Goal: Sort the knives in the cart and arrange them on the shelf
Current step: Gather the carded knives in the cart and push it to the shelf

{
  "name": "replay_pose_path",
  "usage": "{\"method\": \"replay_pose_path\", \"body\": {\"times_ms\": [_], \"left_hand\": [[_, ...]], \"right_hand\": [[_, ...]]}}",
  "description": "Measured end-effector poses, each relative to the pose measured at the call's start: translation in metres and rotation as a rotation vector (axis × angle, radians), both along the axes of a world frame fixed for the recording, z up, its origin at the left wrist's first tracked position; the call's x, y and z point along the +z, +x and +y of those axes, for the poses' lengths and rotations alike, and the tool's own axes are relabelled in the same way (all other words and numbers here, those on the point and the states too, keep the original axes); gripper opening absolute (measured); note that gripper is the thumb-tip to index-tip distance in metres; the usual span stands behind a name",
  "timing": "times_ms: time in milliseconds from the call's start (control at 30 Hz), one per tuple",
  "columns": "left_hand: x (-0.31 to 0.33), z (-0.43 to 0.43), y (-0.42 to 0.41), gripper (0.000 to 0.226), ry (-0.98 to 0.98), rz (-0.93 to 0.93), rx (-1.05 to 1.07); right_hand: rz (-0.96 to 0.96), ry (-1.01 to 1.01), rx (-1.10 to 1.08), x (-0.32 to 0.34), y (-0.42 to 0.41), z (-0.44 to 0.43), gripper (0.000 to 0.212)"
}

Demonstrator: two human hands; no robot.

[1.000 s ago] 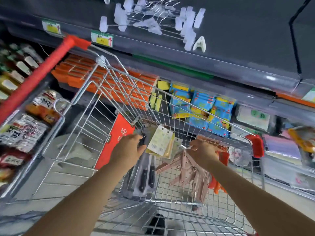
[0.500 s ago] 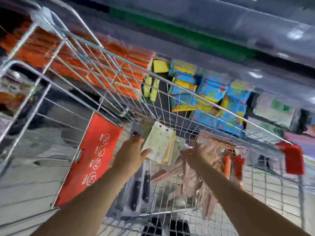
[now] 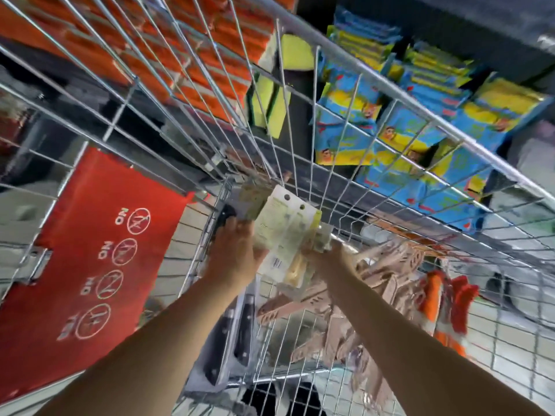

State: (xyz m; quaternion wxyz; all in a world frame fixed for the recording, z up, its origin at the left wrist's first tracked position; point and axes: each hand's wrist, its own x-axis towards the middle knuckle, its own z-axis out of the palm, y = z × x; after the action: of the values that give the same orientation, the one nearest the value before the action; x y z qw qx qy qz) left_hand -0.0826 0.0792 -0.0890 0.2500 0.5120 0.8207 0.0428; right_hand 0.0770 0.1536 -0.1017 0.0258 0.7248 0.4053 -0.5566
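**Both hands on the knife cards, deep in the cart**

From my remote seat, the head camera looks steeply down into the wire cart (image 3: 393, 96). Both bare arms reach in toward its far corner. The left hand (image 3: 237, 255) grips a small stack of carded knife packs (image 3: 285, 232) by its left edge, with the thumb lying across the pale front card and the fingers wrapped behind. The stack is lifted off the cart floor and tilts up toward the far wire wall, its hang-holes at the top.

The right hand (image 3: 329, 259) meets the lower right edge of the same stack. Its fingers disappear behind blurred packaging, so I cannot tell whether they pinch the cards or only rest against them.

Under the left forearm, a pack of black-handled knives (image 3: 244, 334) lies flat on the cart floor against the left wall. Just right of it, under the right arm, is a heap of pink hangers (image 3: 369, 298). A few orange items (image 3: 444, 307) lie further right.

A red panel (image 3: 99, 259) with crossed-out "NO" symbols hangs on the cart's left side. Through the wires I see store shelving (image 3: 495, 22) stocked with orange packets (image 3: 210, 55), yellow-green sponges (image 3: 271, 106) and blue and yellow packets (image 3: 390, 130).
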Motion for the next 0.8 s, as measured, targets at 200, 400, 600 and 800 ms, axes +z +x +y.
{"method": "replay_pose_path", "body": {"times_ms": [200,400,600,800], "left_hand": [[0.002,-0.001,-0.001,0.052,-0.019,-0.059,-0.007],[0.007,-0.006,0.007,0.039,-0.003,-0.043,-0.087],[0.015,-0.006,0.012,0.031,-0.028,-0.046,-0.212],[0.011,0.0,0.032,0.038,0.019,-0.085,-0.141]], "right_hand": [[0.184,-0.065,-0.041,-0.003,-0.023,0.007,0.083],[0.168,-0.02,0.033,-0.007,-0.021,0.01,0.093],[0.15,0.013,0.161,-0.005,0.0,0.009,0.04],[0.159,0.047,0.079,-0.001,0.028,0.005,0.013]]}}
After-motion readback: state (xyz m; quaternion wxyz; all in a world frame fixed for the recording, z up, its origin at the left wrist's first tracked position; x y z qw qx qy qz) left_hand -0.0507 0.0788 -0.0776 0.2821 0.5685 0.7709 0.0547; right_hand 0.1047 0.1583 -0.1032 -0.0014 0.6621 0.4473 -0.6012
